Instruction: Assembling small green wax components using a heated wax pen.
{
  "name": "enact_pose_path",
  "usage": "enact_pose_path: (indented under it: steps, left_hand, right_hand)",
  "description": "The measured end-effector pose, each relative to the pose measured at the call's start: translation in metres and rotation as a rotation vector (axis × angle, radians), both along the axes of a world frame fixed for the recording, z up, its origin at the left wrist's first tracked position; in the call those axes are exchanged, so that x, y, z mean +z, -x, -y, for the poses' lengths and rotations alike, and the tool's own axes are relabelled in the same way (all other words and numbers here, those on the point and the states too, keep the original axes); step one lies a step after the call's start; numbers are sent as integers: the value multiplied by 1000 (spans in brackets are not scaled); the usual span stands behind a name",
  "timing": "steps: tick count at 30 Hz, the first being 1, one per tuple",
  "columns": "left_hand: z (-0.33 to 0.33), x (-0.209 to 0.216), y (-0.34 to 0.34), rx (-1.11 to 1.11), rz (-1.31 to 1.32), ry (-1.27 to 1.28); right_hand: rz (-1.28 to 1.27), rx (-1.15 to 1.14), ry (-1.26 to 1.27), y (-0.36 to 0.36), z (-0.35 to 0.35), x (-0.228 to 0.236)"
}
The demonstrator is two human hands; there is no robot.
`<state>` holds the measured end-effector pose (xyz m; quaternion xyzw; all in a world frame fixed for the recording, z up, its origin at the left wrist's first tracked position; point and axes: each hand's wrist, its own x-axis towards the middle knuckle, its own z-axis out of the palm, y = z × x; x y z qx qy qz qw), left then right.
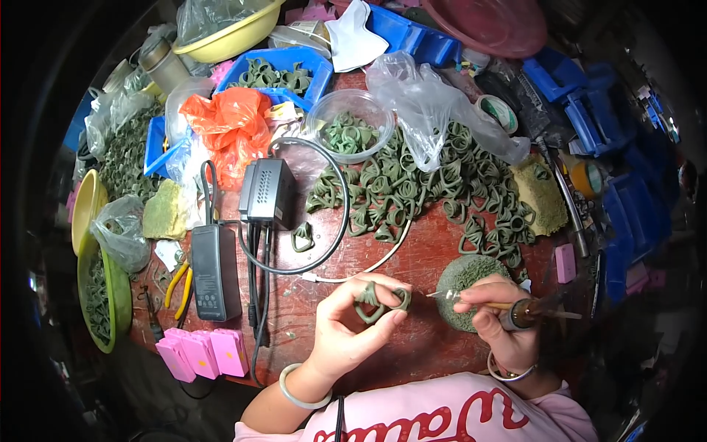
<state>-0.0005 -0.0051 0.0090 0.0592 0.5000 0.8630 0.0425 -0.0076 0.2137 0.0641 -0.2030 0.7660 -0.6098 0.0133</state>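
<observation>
Between the thumb and fingers of my left hand (353,324) is a green ring-shaped piece (370,312); a second loop (402,297) shows at the fingertips, and I cannot tell whether the two are joined. My right hand (508,328) grips a slim pointed tool (502,305) with a wood-coloured shaft and a thicker brown rear part (524,314). Its thin tip points left, a short gap from the green loop. Just behind that hand lies a round pad (460,276) with a rough green surface. Many similar green ring pieces (412,184) are heaped beyond both hands.
A black power adapter (215,272) and a grey box (266,193) with looped cables stand left of centre. Pink blocks (200,355) sit at the near left edge, close to yellow-handled pliers (177,283). Blue bins (600,121), a clear tub (350,125) and plastic bags surround the red table (324,258).
</observation>
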Motion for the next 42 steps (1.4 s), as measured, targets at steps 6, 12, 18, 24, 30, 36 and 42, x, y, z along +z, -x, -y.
enact_pose_path:
  steps: [6,12,18,24,30,36,42]
  left_hand:
    - [-1,8,5,21,-184,416]
    - [-1,6,4,14,-202,377]
    - [-1,4,4,-6,-189,313]
    - [-1,3,4,-21,-200,327]
    - [-1,3,3,-29,-182,318]
    - [-1,4,4,-32,-196,335]
    - [-2,6,7,-43,-205,359]
  right_hand:
    - [285,-180,35,-12,11,10]
    - [131,-176,110,-9,17,1]
    - [52,-93,13,-5,13,2]
    - [39,-117,-23,-3,13,4]
    - [114,-184,-9,-8,15,2]
    - [101,-222,-71,-6,12,4]
    - [207,-282,16,-6,12,7]
